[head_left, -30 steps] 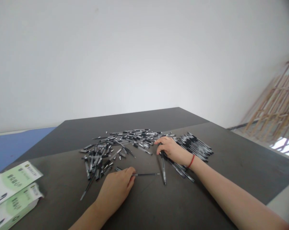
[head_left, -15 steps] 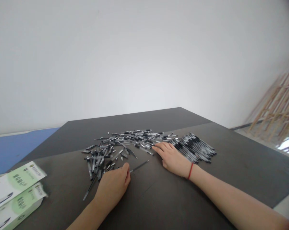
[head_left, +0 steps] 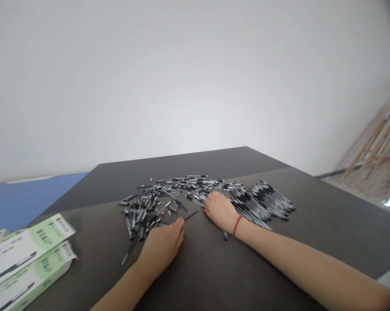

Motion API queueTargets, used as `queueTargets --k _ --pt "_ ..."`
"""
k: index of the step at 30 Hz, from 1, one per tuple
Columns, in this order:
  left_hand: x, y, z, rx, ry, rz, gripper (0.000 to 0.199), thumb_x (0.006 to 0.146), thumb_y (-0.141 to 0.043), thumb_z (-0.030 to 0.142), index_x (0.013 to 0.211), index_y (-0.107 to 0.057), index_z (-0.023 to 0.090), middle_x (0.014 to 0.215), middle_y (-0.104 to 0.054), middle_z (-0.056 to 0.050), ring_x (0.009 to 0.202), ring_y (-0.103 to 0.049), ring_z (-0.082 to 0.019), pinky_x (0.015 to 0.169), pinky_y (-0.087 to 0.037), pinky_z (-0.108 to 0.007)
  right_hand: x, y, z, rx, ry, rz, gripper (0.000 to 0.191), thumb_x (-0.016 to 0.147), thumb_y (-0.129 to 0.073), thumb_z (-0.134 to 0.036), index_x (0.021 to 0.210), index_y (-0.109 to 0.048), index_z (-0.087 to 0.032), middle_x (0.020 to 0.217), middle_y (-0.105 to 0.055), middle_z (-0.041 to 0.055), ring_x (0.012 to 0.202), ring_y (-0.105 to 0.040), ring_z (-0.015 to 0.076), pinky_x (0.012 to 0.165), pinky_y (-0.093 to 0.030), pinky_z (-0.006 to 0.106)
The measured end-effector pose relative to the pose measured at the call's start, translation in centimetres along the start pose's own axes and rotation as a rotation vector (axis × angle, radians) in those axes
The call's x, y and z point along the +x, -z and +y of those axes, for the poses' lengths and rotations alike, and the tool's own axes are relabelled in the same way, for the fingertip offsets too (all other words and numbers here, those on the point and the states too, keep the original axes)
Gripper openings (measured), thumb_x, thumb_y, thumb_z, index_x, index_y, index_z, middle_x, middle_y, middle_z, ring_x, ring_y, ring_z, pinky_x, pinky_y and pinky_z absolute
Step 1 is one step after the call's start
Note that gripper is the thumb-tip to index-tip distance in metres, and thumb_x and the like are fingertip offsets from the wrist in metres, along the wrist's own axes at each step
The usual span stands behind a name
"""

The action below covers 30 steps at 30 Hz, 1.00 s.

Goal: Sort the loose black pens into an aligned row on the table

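My left hand (head_left: 165, 242) is closed with its fingertips pinching a thin dark pen refill (head_left: 192, 214), which points up and to the right past the thumb. My right hand (head_left: 221, 211), with a red string at the wrist, has its fingers curled down at the right end of the loose pile. From beneath its palm sticks out the dark end of a pen (head_left: 225, 236); the rest is hidden by the hand. Clear and black pen parts (head_left: 139, 211) lie heaped beyond and left of the hands. Right of my right hand, pens (head_left: 262, 201) lie side by side in a row.
Green and white pen boxes (head_left: 29, 250) are at the lower left of the dark table (head_left: 214, 276). A white wall (head_left: 195, 77) rises behind it. Blue flooring (head_left: 36, 194) shows at left, and a wooden rack (head_left: 379, 147) at far right.
My right hand has curled in, and a pen end now shows under its palm. My left hand has come slightly closer to it with the refill. The view has shifted a little left.
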<state>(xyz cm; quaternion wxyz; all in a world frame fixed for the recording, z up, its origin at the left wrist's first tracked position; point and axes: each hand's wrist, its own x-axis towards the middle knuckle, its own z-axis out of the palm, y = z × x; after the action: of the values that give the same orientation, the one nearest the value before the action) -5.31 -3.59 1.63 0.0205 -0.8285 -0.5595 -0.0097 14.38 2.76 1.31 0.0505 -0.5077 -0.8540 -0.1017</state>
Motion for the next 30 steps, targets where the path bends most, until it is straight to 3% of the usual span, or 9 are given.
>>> queueTargets --k 5,9,13,16,20,24,30 --pt "-0.6 -0.4 0.5 -0.160 -0.077 0.035 0.015 0.090 -0.038 0.025 0.086 -0.052 0.021 0.073 -0.067 -0.002 0.065 -0.063 -0.019 0.057 -0.035 -0.026 1.5 0.4 0.2 0.027 -0.101 -0.022 0.018 0.085 -0.048 -0.018 0.090 -0.063 -0.009 0.091 -0.066 0.0155 0.089 -0.058 0.0246 0.071 -0.040 0.031" --pt "-1.0 -0.6 1.0 -0.436 -0.040 0.085 0.018 0.089 -0.040 0.028 0.097 -0.056 0.023 0.076 -0.066 -0.001 0.069 -0.062 -0.017 0.063 -0.037 -0.025 -0.3 1.4 -0.1 0.108 -0.130 -0.023 0.017 0.086 -0.047 -0.024 0.085 -0.062 -0.016 0.083 -0.067 0.0070 0.075 -0.061 0.0178 0.063 -0.037 0.026" --pt "-0.7 -0.9 1.2 -0.766 0.038 0.169 0.029 0.090 -0.038 0.035 0.109 -0.056 0.021 0.079 -0.064 -0.001 0.074 -0.060 -0.018 0.066 -0.040 -0.025 -3.3 1.8 -1.7 0.388 -0.011 -0.023 0.008 0.082 -0.052 -0.024 0.079 -0.059 -0.019 0.074 -0.064 -0.0009 0.067 -0.057 0.0120 0.060 -0.034 0.023" --pt "-0.3 -1.5 1.0 -1.003 0.095 0.195 0.034 0.088 -0.039 0.043 0.103 -0.058 0.018 0.073 -0.060 0.000 0.059 -0.054 -0.015 0.055 -0.039 -0.024 -4.7 1.6 -2.9 0.459 0.118 0.007 0.003 0.078 -0.057 -0.021 0.076 -0.057 -0.019 0.072 -0.061 -0.0011 0.070 -0.054 0.0127 0.063 -0.033 0.023" --pt "0.4 -2.3 0.5 -1.220 0.155 0.166 0.034 0.081 -0.047 0.048 0.083 -0.060 0.017 0.057 -0.049 0.005 0.043 -0.041 -0.010 0.043 -0.032 -0.022 -5.1 1.5 -3.5 0.434 0.218 0.023 0.005 0.080 -0.059 -0.023 0.081 -0.057 -0.018 0.078 -0.061 -0.0001 0.075 -0.054 0.0145 0.066 -0.034 0.024" --pt "0.6 -2.3 0.1 -1.392 0.168 0.221 0.037 0.082 -0.045 0.050 0.066 -0.053 0.017 0.057 -0.052 0.003 0.047 -0.047 -0.010 0.047 -0.038 -0.022 -5.4 1.5 -2.9 0.278 0.228 0.046 0.012 0.082 -0.059 -0.028 0.088 -0.056 -0.017 0.088 -0.060 0.0033 0.083 -0.053 0.0186 0.070 -0.037 0.028" --pt "0.2 -1.5 0.4 -1.453 0.247 0.170 0.040 0.082 -0.043 0.053 0.061 -0.046 0.019 0.046 -0.046 0.006 0.037 -0.041 -0.008 0.041 -0.034 -0.020 -6.3 0.9 -0.8 0.011 0.171 0.027 0.005 0.083 -0.054 -0.014 0.085 -0.055 -0.018 0.088 -0.058 0.0051 0.084 -0.052 0.0211 0.071 -0.040 0.032"
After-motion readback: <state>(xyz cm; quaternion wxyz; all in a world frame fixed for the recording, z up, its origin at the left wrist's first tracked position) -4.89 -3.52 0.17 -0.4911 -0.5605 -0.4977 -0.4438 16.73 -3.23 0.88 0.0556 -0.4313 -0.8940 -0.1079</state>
